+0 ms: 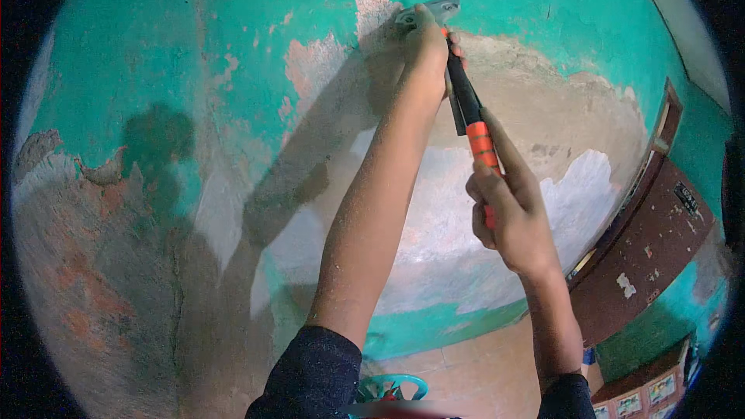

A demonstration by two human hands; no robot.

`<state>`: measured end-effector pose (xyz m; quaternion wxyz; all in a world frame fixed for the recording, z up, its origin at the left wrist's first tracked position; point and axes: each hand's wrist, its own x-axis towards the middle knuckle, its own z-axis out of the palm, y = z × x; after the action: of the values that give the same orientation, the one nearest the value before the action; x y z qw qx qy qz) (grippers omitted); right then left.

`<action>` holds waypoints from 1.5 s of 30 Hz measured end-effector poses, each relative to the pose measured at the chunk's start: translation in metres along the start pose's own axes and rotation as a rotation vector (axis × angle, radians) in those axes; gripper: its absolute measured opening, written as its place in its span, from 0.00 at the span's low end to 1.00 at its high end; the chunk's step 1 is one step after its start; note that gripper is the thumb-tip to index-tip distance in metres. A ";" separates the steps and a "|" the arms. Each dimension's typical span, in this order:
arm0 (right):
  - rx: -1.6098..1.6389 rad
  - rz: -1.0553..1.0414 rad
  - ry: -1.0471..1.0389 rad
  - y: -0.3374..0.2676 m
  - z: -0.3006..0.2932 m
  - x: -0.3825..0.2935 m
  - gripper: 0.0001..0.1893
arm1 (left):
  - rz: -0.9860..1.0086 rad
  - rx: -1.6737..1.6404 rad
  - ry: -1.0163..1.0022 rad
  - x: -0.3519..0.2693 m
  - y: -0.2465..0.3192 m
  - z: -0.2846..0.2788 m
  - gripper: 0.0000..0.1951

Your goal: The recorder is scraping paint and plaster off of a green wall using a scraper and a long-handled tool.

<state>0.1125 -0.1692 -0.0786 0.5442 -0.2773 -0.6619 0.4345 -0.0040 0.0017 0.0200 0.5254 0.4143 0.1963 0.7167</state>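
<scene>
A long-handled scraper (464, 84) with a wide metal head, a black shaft and an orange grip is held up against a wall (495, 105) of peeling green paint. My left hand (428, 49) is closed around its upper part, just below the metal head, which lies against green paint at the top edge of a bare patch. Lower down, my right hand (509, 203) grips the orange handle. Below and around the tool the wall shows grey-brown plaster and whitish areas. Shadows of my arms fall on the wall to the left.
A brown wooden door (646, 250) with chipped spots stands at the right. On the tiled floor (483, 355) below is a turquoise round plastic object (420, 385), partly hidden. A piece of furniture with picture panels (634, 401) sits at the lower right.
</scene>
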 end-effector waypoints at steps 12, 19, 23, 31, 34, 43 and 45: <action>-0.053 -0.021 0.007 0.003 0.006 -0.005 0.30 | -0.091 -0.045 0.009 -0.003 -0.008 -0.007 0.27; -0.092 0.008 -0.041 -0.001 0.001 -0.007 0.31 | -0.096 -0.009 0.098 -0.005 -0.006 -0.002 0.27; -0.027 0.038 0.001 -0.011 0.005 -0.004 0.31 | -0.081 -0.056 0.035 -0.004 -0.002 -0.003 0.28; -0.057 0.023 -0.006 -0.001 0.003 -0.008 0.30 | -0.122 -0.001 -0.013 -0.004 -0.005 -0.003 0.29; -0.069 0.030 -0.004 -0.006 0.003 -0.010 0.30 | -0.090 -0.026 0.014 -0.001 -0.013 -0.002 0.29; -0.010 -0.028 0.046 -0.008 0.005 0.006 0.29 | 0.013 -0.047 -0.018 0.008 0.009 0.010 0.27; 0.005 -0.004 0.032 -0.011 0.005 0.004 0.29 | -0.010 -0.088 0.007 0.007 0.007 0.008 0.27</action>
<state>0.1078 -0.1722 -0.0676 0.5563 -0.2816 -0.6527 0.4303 -0.0020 0.0039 0.0325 0.5460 0.3875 0.1685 0.7234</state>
